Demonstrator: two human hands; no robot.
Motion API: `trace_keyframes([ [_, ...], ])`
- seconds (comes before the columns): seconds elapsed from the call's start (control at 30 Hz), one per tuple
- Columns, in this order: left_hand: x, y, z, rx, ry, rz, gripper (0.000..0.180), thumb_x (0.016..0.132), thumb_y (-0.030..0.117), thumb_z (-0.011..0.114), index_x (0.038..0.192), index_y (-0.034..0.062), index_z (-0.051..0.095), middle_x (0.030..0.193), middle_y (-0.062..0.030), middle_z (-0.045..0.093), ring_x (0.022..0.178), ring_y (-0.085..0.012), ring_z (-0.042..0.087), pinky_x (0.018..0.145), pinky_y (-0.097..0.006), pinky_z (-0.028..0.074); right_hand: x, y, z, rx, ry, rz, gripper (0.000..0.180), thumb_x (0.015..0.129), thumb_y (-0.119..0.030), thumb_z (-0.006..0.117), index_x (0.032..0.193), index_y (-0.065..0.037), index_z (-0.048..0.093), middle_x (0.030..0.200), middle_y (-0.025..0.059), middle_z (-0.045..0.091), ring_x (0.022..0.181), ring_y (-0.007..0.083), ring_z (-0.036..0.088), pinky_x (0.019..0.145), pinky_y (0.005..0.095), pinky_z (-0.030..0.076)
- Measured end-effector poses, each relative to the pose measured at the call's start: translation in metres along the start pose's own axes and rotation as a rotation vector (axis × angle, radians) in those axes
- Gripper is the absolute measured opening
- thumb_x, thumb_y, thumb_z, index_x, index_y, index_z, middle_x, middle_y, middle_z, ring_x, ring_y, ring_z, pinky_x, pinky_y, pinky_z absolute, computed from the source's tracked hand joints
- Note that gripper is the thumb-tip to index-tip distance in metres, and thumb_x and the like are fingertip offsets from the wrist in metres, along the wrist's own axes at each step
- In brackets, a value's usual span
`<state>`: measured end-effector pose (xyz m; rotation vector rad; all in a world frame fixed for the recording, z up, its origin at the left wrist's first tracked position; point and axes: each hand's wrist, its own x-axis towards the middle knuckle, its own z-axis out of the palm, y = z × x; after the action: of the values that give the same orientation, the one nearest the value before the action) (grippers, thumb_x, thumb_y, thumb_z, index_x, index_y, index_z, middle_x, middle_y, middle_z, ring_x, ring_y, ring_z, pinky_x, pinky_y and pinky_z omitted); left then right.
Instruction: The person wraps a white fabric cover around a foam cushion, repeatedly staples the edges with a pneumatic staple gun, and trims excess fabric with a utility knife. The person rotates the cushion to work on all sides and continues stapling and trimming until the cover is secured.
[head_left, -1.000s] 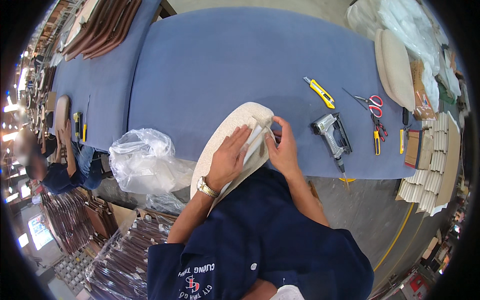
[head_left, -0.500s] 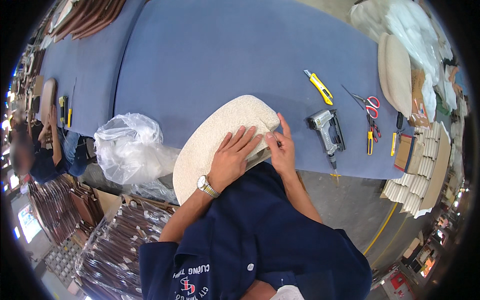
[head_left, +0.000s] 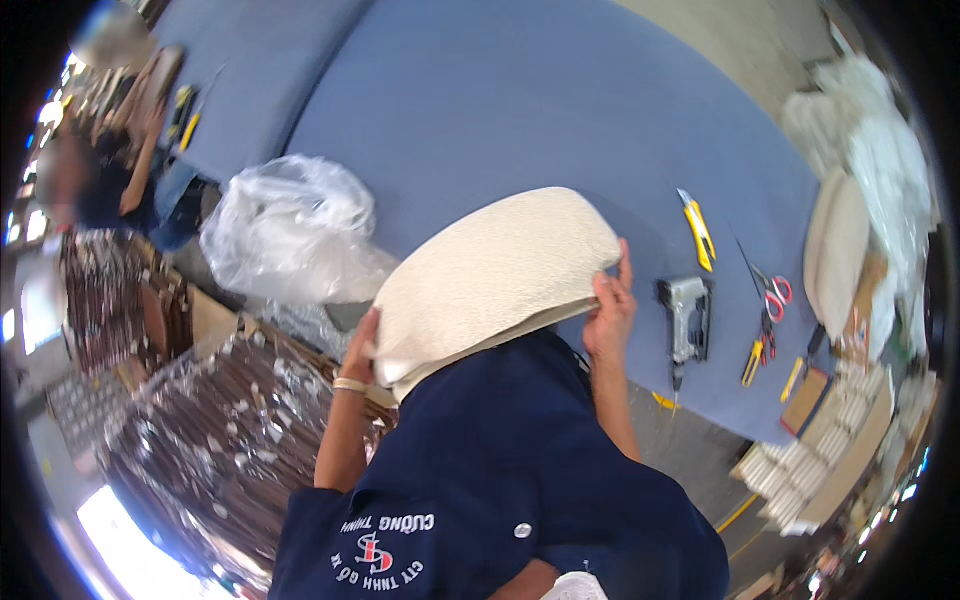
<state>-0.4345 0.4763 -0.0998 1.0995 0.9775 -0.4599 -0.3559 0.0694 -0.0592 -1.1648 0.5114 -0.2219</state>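
A cream fabric-covered chair pad [head_left: 500, 265], rounded and curved, is held up against my front at the table's near edge. Its textured face is turned up, and a darker open edge shows along its near side. My left hand [head_left: 362, 347] is closed on the pad's lower left end, with a band at the wrist. At the right end, my right hand [head_left: 611, 312] grips the corner between thumb and fingers. The underside of the pad is hidden.
Right on the blue table [head_left: 520, 100] lie a staple gun [head_left: 687, 320], a yellow cutter knife [head_left: 698, 232], red-handled scissors [head_left: 775, 297] and another cream pad [head_left: 838, 245]. Clear plastic bags [head_left: 290, 225] sit left. A co-worker [head_left: 110, 185] is at far left; wrapped stacks [head_left: 230, 430] stand below.
My left hand has gone from lying flat on the pad's top to holding its left end. The pad has turned more level, and the whole view has shifted.
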Motion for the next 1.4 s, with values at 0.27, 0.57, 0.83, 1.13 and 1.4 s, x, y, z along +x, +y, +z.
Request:
trace_keyframes([
  [0.27,0.005,0.059,0.161,-0.327,-0.196,0.403,0.073,0.102,0.025,0.069,0.162,0.0071,0.03,0.148,-0.0149,0.053,0.133,-0.0261,0.054,0.11,-0.041,0.048,0.153,-0.036,-0.053,-0.089,-0.01,0.059,0.045,0.106,-0.023,0.055,0.143,0.002,0.054,0.135,0.0135,0.063,0.117,0.0213,0.063,0.097,0.036,0.051],
  [0.57,0.034,0.039,0.251,-0.378,-0.026,0.598,0.079,0.099,0.016,0.071,0.162,0.0017,0.026,0.149,-0.0206,0.053,0.132,-0.0249,0.057,0.109,-0.037,0.048,0.058,-0.033,0.008,-0.358,-0.135,0.395,0.055,0.103,-0.056,0.058,0.103,-0.002,0.069,0.086,0.0078,0.069,0.069,0.0156,0.064,0.059,0.0332,0.051],
  [0.83,0.013,0.036,0.265,-0.642,-0.049,0.287,0.06,0.105,0.017,0.061,0.155,0.0005,0.032,0.141,-0.0218,0.057,0.123,-0.0302,0.063,0.1,-0.046,0.057,-0.024,-0.037,0.062,-0.43,-0.381,0.306,0.047,0.107,-0.04,0.06,0.081,-0.001,0.066,0.071,0.0107,0.068,0.06,0.0159,0.063,0.058,0.0317,0.054],
  [1.13,0.02,0.026,0.249,-0.667,-0.097,-0.068,0.048,0.11,0.03,0.053,0.146,-0.0002,0.047,0.138,-0.0225,0.059,0.129,-0.0358,0.061,0.1,-0.051,0.055,-0.007,-0.035,0.092,-0.697,-0.607,0.0,0.045,0.11,-0.032,0.055,0.082,0.001,0.066,0.074,0.0072,0.068,0.071,0.0128,0.063,0.07,0.0298,0.051],
  [1.4,-0.037,0.013,0.199,0.478,0.087,1.27,0.053,0.082,0.014,0.084,0.131,0.0052,0.067,0.139,-0.0139,0.064,0.134,-0.0371,0.059,0.112,-0.045,0.047,0.005,-0.043,0.117,-0.66,-0.688,0.011,0.044,0.11,-0.035,0.055,0.084,0.0,0.063,0.077,0.0071,0.066,0.074,0.0136,0.061,0.073,0.0307,0.051],
])
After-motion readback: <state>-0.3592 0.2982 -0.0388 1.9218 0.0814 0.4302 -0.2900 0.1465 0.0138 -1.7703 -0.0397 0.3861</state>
